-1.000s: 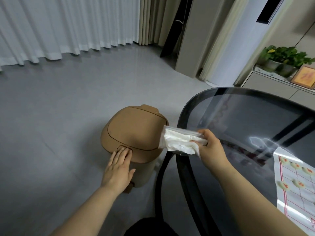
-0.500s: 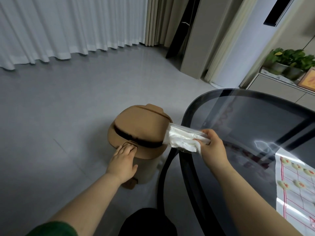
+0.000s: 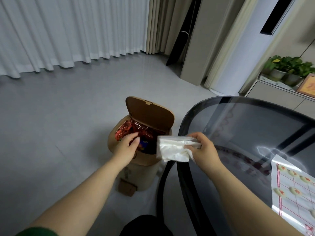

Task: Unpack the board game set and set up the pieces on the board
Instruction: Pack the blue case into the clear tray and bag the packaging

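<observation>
Right hand (image 3: 205,149) grips wrapper (image 3: 172,149), perhaps plastic.

White sheer curtains (image 3: 68,31) across far wall, hems reaching floor; beige drape (image 3: 156,24) at their right end. Pale grey glossy floor (image 3: 59,116), soft daylight. Dark panel (image 3: 180,40) leaning in corner. Tall white column unit (image 3: 238,57). Low cabinet (image 3: 272,94) carrying potted plants (image 3: 289,65), framed picture (image 3: 306,86). Dark glass table (image 3: 255,126), reflections on top.

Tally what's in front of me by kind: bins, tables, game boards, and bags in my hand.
Brown bin: 1
Glass table: 1
Game board: 1
Clear plastic bag: 1
Total: 4
</observation>
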Demonstrator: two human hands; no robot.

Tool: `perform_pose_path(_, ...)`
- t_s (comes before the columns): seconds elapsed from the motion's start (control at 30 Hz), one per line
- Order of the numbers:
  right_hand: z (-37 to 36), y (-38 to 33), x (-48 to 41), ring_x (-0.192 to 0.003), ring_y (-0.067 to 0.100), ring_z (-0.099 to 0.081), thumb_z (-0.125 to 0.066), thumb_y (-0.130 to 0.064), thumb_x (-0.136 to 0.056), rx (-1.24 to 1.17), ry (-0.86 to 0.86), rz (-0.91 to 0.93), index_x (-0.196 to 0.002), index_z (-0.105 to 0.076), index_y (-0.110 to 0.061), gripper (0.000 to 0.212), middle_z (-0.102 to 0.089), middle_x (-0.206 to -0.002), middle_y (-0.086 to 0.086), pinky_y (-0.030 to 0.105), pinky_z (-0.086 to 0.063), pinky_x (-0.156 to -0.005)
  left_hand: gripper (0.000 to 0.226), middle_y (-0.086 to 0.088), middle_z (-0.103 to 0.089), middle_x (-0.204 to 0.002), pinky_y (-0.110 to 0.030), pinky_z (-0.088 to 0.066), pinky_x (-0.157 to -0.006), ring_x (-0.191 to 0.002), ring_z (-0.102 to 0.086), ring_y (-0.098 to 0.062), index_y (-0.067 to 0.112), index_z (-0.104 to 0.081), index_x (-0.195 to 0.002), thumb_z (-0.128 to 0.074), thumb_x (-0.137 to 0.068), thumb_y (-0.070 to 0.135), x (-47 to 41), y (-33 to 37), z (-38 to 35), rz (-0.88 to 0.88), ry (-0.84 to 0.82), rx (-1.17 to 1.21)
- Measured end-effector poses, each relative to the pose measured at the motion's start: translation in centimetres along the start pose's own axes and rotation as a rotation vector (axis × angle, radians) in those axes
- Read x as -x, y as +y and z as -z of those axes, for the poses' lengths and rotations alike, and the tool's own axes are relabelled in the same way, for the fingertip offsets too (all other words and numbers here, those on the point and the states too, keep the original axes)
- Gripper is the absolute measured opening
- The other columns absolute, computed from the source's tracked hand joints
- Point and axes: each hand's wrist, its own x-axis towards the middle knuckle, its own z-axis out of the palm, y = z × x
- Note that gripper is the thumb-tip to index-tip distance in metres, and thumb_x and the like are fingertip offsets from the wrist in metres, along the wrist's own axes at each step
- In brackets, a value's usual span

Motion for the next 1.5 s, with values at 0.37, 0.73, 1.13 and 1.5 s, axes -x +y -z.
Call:
perform_pose_path(0.37, -2.9, -1.1, -1.8, -0.096, 0.007, -0.053, -0.059, -0.007, -0.084, 0.107, -0.147, 0.178, -0.127, -0.044, -0.018, 0.047, -0.049, -0.105, -0.013, 0.014, -0.045, -0.084, 0.025, 0.005, -0.049, -0.060, -0.014, -0.033, -0.049, -0.055, -0.047, -0.008, 0.018, -0.051, -0.061, -0.069, -0.076, 0.012, -1.0, 4.4, 0.9, -0.082, -0.380, -0.222)
perform_pose_path(0.73, -1.2, 2.0, -3.6, -0.130, 0.016, -0.029, -0.046, -0.037, -0.092, 0.753, 0.034, 0.186, -0.131, -0.044, -0.022, 0.042, -0.041, -0.136, -0.004, 0.028, -0.021, -0.106, 0.034, -0.006, -0.057, -0.115, -0.029, -0.039, -0.076, -0.104, -0.053, -0.025, 0.016, -0.058, -0.118, -0.042, -0.090, 0.006, -7.1, -1.6, -0.2, -0.193, 0.008, -0.842)
perform_pose_path(1.13, -1.3, 2.3, -4.1, -0.130, 0.013, -0.025, -0.042, -0.038, -0.092, 0.781, 0.015, 0.200, -0.128, -0.045, -0.027, 0.037, -0.038, -0.135, -0.009, 0.028, -0.018, -0.107, 0.043, -0.005, -0.053, -0.123, -0.029, -0.046, -0.088, -0.110, -0.052, -0.022, 0.014, -0.049, -0.126, -0.060, -0.085, 0.021, -12.3, -4.9, -3.1, 0.132, -0.423, -0.898)
perform_pose_path(1.5, -1.3, 1.9, -3.9, -0.128, 0.012, -0.029, -0.041, -0.031, -0.094, 0.747, 0.012, 0.168, -0.128, -0.046, -0.022, 0.035, -0.041, -0.134, -0.008, 0.025, -0.019, -0.108, 0.036, -0.016, -0.052, -0.130, -0.039, -0.031, -0.101, -0.122, -0.046, -0.033, 0.003, -0.052, -0.125, -0.044, -0.092, 0.014, -8.1, 1.3, 2.1, -0.546, 0.403, -0.568)
